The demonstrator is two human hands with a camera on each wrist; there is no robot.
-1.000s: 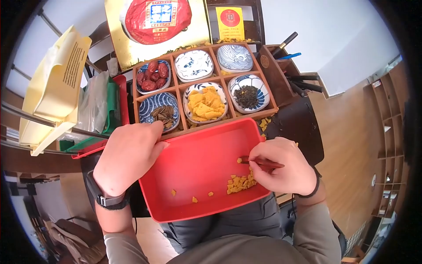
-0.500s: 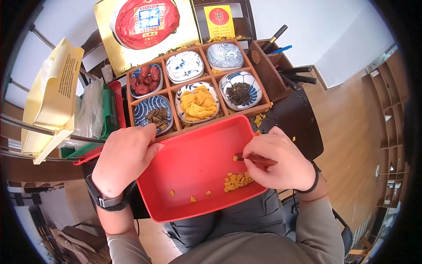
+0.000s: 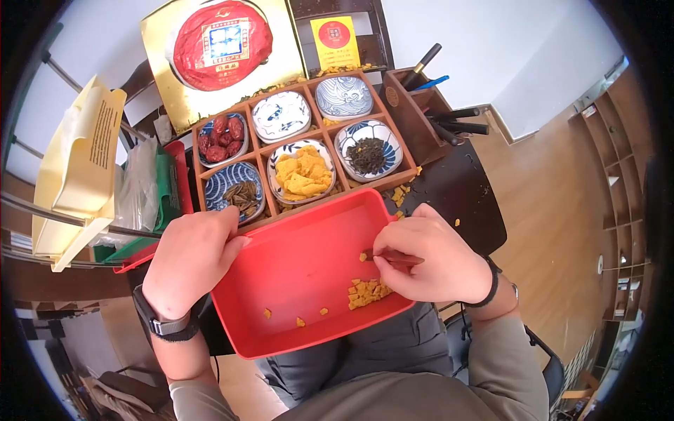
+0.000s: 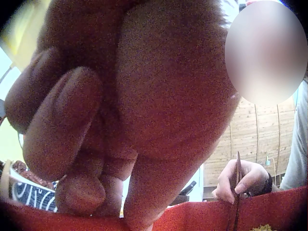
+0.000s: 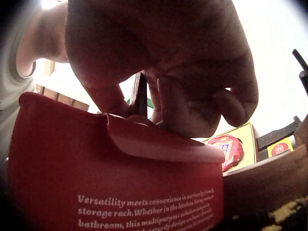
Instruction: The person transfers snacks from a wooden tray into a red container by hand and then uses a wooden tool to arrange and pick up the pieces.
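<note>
My left hand [image 3: 188, 263] grips the far left rim of a red plastic bin [image 3: 288, 281], thumb inside and fingers outside. Over the bin's right side, my right hand [image 3: 439, 261] pinches dark wooden tweezers [image 3: 406, 259]. At their tip is a small yellow flake [image 3: 363, 257]. Below it lies a pile of yellow flakes [image 3: 365, 293] in the near right corner, with a few single ones toward the left. The left wrist view shows the tweezers [image 4: 237, 192] upright in the right fingers; in the right wrist view the bin wall [image 5: 144, 183] hides their lower end.
Beyond the bin is a wooden divided tray [image 3: 263, 165] of patterned dishes with red dates [image 3: 225, 140], brown pods, yellow chunks [image 3: 304, 174] and dark tea leaves [image 3: 367, 156]. A pen box [image 3: 414, 112] stands right of it; green and red bins [image 3: 167, 186] stand left.
The head view has shifted, so the tray and bin appear further left. The flake stays at the tweezers' tip, and the left hand keeps its grip on the rim.
</note>
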